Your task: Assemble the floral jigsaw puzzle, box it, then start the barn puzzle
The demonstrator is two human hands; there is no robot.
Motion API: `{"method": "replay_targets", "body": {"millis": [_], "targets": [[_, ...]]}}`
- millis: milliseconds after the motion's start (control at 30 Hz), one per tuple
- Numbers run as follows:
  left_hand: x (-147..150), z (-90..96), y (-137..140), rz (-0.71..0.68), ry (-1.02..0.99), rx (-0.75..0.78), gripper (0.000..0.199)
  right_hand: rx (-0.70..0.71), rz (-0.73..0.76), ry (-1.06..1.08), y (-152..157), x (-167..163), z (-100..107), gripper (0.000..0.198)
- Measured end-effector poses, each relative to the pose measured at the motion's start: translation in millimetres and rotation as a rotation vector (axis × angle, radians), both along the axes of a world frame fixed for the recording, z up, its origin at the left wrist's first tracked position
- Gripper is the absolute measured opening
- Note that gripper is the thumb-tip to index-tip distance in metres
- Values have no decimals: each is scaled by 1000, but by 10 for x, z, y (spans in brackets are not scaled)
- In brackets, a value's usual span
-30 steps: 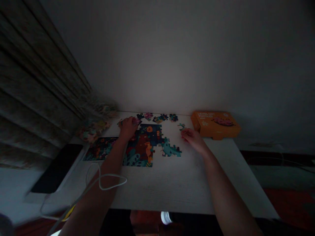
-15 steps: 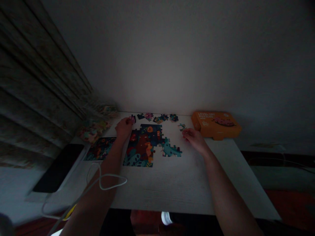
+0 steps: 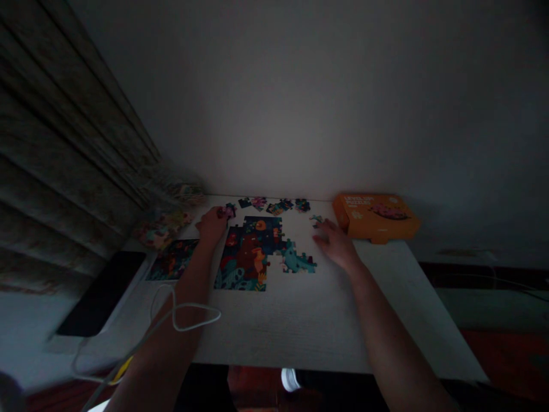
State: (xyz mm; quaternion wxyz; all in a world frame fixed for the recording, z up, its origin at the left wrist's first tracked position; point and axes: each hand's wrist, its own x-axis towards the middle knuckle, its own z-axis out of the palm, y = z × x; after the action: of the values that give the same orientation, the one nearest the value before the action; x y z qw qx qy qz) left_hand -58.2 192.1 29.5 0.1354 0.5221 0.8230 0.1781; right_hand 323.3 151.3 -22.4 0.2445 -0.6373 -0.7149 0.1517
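My left hand [image 3: 211,225] is at the far left of the table, its fingers closed on a dark puzzle piece [image 3: 222,212]. Beside those fingertips lies a pink and dark piece [image 3: 230,211]. On the right, my right hand [image 3: 337,245] has thumb and index finger apart, the fingertips by a pale teal puzzle piece [image 3: 316,220]; whether they touch it I cannot tell. Between my arms lies a partly joined jigsaw [image 3: 244,257] with a dark forest picture. A teal dinosaur section [image 3: 298,261] adjoins its right side.
Several loose pieces [image 3: 281,206] lie along the wall. An orange puzzle box [image 3: 377,217] stands at the back right. Left of my arm are a picture card [image 3: 171,260], a black phone [image 3: 103,294] and a looped white cable [image 3: 193,328], which crosses over my left forearm.
My left hand has drawn slightly left, with a dark piece now showing at its fingers. My right hand's thumb and index finger have spread apart near the pale teal piece.
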Motion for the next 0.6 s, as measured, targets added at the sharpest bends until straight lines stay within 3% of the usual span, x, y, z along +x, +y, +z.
{"method": "replay_targets", "body": {"millis": [200, 367, 467, 600], "targets": [[21, -40, -21, -117, 85, 47, 37, 1, 38, -29, 5, 23, -22, 37], [-323, -99, 26, -114, 76, 139, 46, 22, 61, 29, 20, 69, -62, 33], [-568, -119, 65, -77, 20, 92, 55, 13, 53, 78, 30, 88, -76, 33], [-641, -127, 59, -96, 7, 37, 44, -6, 30, 136, 41, 104, -40, 32]]}}
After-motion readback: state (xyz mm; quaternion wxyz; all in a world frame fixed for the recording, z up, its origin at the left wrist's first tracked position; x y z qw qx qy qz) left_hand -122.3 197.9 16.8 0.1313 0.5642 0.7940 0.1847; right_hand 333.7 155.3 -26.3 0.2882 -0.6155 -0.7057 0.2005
